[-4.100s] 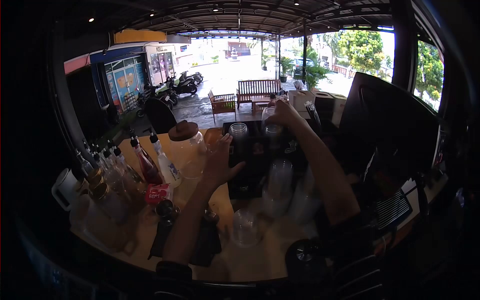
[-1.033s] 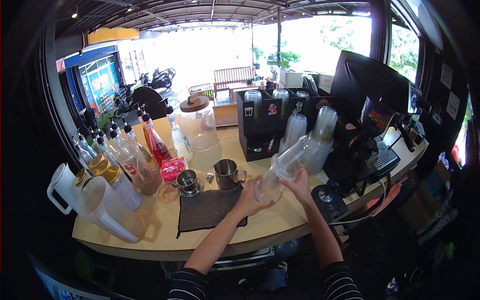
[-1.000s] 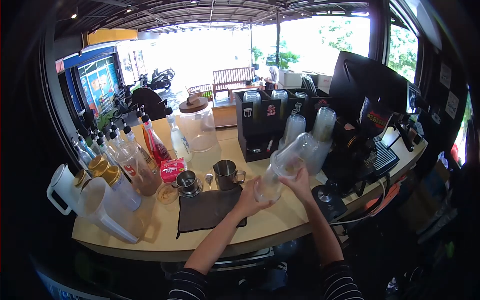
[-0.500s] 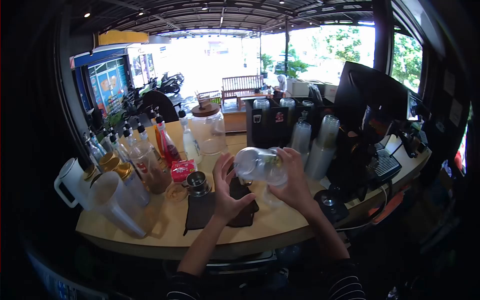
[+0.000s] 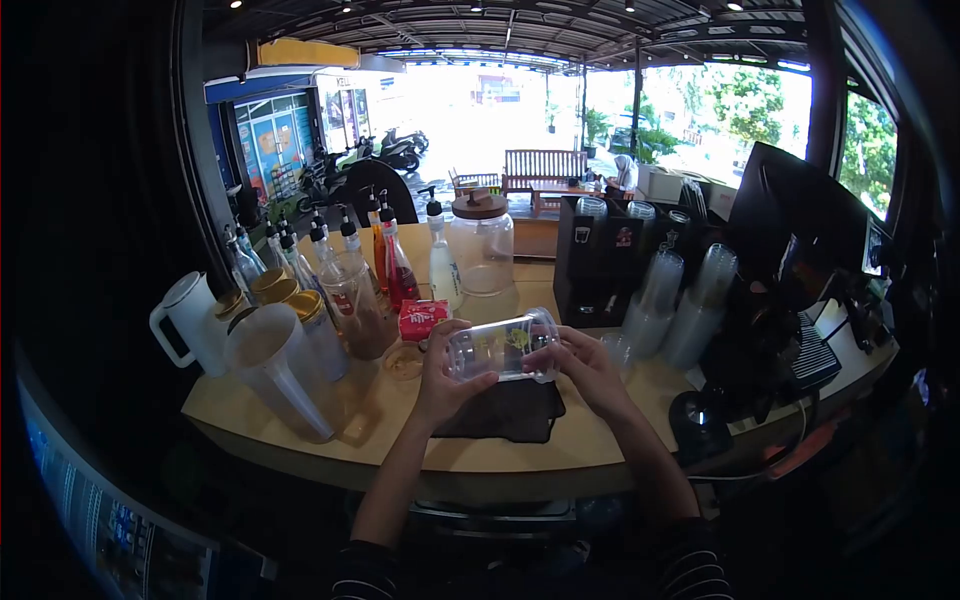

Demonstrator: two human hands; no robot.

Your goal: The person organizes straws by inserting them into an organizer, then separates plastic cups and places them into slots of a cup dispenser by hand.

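A clear plastic cup (image 5: 488,348) with a yellow-green print lies sideways in the air between my two hands, above the counter. My left hand (image 5: 445,378) is closed around the base end, thumb below and fingers behind. At the rim end, on the right, my right hand (image 5: 585,370) grips the cup with its fingers by the opening. Below the cup a black cloth mat (image 5: 510,415) lies on the counter. Close behind my left hand sit a red packet (image 5: 424,319) and a small round container (image 5: 404,360) of light brown stuff.
Pump bottles (image 5: 400,270), a large frosted pitcher (image 5: 275,360) and a white jug (image 5: 190,320) crowd the left of the wooden counter (image 5: 400,450). A lidded glass jar (image 5: 485,250) stands behind. Stacked cups (image 5: 700,310), a black cup holder (image 5: 590,260) and dark machines (image 5: 760,340) occupy the right.
My left hand has gone from open beside the cup to closed on its base. The cup has turned, its print now facing me. The whole view has shifted as the head turned left.
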